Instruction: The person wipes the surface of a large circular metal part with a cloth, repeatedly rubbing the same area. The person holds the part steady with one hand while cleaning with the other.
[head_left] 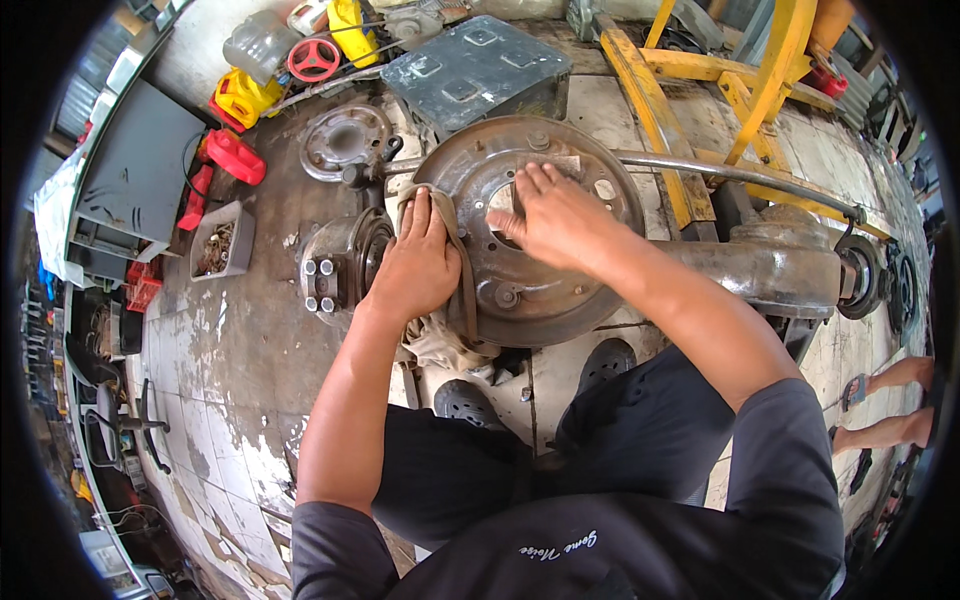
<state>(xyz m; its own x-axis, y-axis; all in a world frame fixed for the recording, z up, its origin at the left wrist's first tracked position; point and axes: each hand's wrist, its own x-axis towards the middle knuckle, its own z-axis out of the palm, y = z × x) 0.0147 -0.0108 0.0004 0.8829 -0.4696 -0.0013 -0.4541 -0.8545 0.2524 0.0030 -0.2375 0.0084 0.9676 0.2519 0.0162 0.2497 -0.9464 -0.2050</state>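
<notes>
A large round brown metal brake backing plate (545, 250), with holes, bolts and a central opening, stands in front of me on the end of an axle. My left hand (420, 255) rests with fingers stretched out on a grey-brown rag (459, 290), which hangs over the plate's left rim. My right hand (560, 215) lies across the plate's upper middle, thumb apart and fingers extended. Under and beside those fingertips is a small flat tan piece (570, 163), perhaps sandpaper; most of it is hidden.
An axle housing (750, 270) runs right from the plate, with a long metal rod (740, 175) behind it. Beyond stand a dark metal box (480, 75) and a yellow steel frame (650, 110). A hub part with bolts (322, 285) and a grey bin (222, 243) are left. Another person's legs (895, 405) show right.
</notes>
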